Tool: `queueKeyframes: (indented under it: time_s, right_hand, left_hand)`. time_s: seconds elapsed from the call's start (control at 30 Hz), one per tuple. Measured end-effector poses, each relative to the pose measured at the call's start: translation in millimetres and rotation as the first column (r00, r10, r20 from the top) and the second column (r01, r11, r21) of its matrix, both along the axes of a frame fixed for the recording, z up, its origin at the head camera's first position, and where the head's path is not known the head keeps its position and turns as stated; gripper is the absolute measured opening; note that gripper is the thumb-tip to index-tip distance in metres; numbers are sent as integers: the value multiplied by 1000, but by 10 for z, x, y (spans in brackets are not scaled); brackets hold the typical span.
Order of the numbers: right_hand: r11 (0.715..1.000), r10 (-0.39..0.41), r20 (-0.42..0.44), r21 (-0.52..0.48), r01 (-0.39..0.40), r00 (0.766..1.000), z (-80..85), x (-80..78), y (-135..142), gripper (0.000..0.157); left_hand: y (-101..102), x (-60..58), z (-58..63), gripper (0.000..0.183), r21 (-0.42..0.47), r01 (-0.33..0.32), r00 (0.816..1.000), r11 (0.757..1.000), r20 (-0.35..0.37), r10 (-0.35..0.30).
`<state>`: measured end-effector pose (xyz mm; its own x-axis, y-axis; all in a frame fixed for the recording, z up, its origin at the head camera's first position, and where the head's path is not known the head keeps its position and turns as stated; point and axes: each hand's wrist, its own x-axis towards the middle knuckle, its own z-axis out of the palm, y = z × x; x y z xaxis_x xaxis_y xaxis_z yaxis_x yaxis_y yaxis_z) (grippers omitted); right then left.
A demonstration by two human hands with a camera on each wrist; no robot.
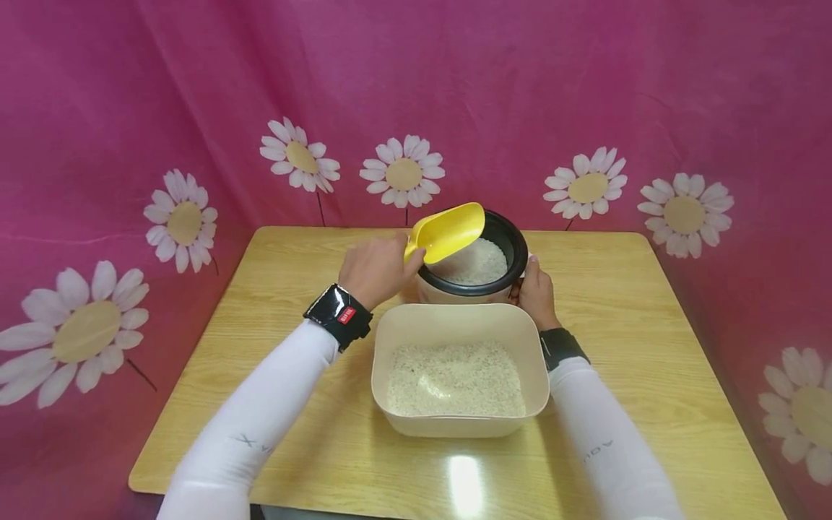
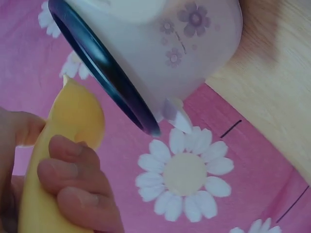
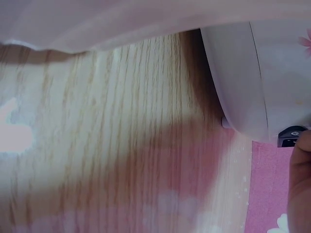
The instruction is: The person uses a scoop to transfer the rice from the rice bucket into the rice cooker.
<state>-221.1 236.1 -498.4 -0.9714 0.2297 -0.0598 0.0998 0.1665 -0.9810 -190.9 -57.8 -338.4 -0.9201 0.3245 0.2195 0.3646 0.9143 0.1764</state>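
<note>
My left hand [image 1: 380,269] grips the handle of a yellow scoop [image 1: 453,230], which is tilted above the dark-rimmed opening of a rice cooker [image 1: 513,278]. The scoop's hollow looks bare apart from a few possible grains. White rice [image 1: 486,261] lies inside the cooker. On the cooker's right side, my right hand [image 1: 538,295] holds the side handle, thumb on top; its other fingers are mostly hidden. The left wrist view shows fingers [image 2: 77,170] wrapped round the scoop, beside the cooker's flowered wall [image 2: 209,53]. Only part of the right hand [image 3: 300,184] enters the right wrist view.
In front of the cooker stands a cream plastic bin [image 1: 455,427] with grain [image 1: 455,372] spread over its bottom. Both sit on a light wooden table [image 1: 292,347]. A pink curtain with daisies [image 1: 494,94] encloses the back and sides.
</note>
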Motion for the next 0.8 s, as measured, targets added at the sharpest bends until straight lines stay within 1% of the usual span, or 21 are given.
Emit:
queueKeyframes:
  time_s: [0.07, 0.2, 0.3, 0.43, 0.5, 0.57, 0.73, 0.8]
  right_hand:
    - [1000, 2, -7, 4, -2, 1000, -2, -2, 1, 66]
    - [1000, -1, -18, 10, 1, 1000, 3, 2, -4, 68]
    - [1000, 0, -22, 11, 1, 1000, 12, 8, -12, 69]
    - [1000, -6, -24, 7, 6, 1000, 20, 9, -20, 70]
    - [1000, -16, -29, 4, 16, 999, 18, 3, -26, 70]
    - [1000, -16, -32, -2, 16, 999, 13, -4, -28, 70]
    - [1000, -13, -18, -23, 13, 1000, -6, -9, -28, 71]
    - [1000, -13, -20, -19, 13, 1000, -11, -10, -24, 71]
  left_hand:
    - [-1, 67, 30, 39, -27, 28, 999, 999, 22, -28]
    - [12, 207, 104, 40, -81, 101, 995, 992, 24, -100]
    - [15, 330, 156, 40, -115, 162, 987, 980, 18, -161]
    - [5, 492, 213, 38, -119, 230, 973, 966, 58, -225]
    - [-13, 557, 235, 37, -111, 249, 967, 962, 87, -240]
    - [-43, 612, 265, 35, -109, 255, 963, 961, 114, -243]
    - [-136, 717, 374, 33, -130, 275, 954, 953, 160, -254]
    - [-167, 756, 418, 35, -134, 288, 949, 948, 176, -263]
